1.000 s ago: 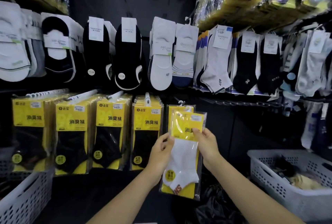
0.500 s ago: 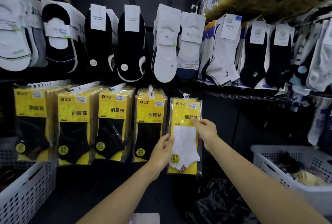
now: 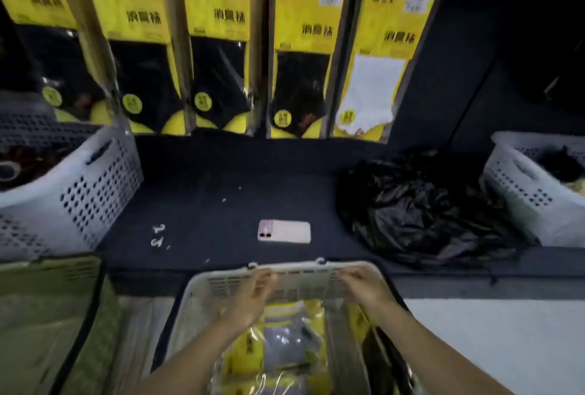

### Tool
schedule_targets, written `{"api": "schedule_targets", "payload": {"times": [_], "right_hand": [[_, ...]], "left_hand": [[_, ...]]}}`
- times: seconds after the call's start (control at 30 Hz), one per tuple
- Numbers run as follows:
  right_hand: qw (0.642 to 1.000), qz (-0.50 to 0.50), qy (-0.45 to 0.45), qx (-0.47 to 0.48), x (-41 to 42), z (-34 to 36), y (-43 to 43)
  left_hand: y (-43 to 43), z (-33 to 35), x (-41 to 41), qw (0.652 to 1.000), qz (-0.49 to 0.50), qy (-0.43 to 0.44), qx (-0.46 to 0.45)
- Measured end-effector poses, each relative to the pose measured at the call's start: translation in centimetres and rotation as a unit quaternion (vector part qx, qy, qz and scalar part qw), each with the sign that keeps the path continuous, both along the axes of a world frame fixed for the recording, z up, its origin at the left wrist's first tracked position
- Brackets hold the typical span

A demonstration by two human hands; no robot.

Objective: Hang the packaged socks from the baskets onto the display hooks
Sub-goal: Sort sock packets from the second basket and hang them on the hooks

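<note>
Beige basket [image 3: 223, 283] — left hand [image 3: 253, 298], right hand [image 3: 364, 288] over its far rim, grip indiscernible.

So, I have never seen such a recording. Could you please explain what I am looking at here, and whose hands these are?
There is no machine here. A person wears one wide-angle camera on the head, and it looks down at their own bare hands. The left hand and right hand reach into a beige basket of packaged socks; blur hides whether they grip anything. Beyond lies a dark shelf with a phone, a black plastic bag, a left white basket and a right white basket. Above hang black-sock packs and, rightmost, a white-sock pack.
</note>
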State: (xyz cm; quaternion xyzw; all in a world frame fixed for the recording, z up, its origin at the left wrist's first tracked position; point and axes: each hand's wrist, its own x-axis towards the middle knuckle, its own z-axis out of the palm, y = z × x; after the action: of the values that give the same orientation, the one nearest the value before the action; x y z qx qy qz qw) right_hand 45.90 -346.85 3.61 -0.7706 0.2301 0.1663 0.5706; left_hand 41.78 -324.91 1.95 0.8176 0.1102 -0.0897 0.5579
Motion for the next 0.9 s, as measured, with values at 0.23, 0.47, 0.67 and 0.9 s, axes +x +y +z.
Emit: {"api": "schedule_targets", "payload": {"times": [0.23, 0.47, 0.67, 0.9], "right_hand": [[0.972, 0.137, 0.162, -0.097, -9.1, -12.3, 0.3], [0.954, 0.162, 0.236, -0.092, -9.9, -14.1, 0.5], [0.960, 0.119, 0.165, -0.194, -11.0, -14.0, 2.5], [0.968, 0.142, 0.194, -0.067, -11.4, -12.6, 1.7]], "left_hand": [[5.0, -10.2, -7.9, 0.985, 0.035, 0.171, 0.010], [6.0, -12.6, -8.8, 0.968, -0.076, 0.208, 0.114], [5.9, -13.6, -10.2, 0.954, -0.118, 0.172, 0.215], [6.2, -14.0, -10.1, 0.963, -0.090, 0.178, 0.182]]}}
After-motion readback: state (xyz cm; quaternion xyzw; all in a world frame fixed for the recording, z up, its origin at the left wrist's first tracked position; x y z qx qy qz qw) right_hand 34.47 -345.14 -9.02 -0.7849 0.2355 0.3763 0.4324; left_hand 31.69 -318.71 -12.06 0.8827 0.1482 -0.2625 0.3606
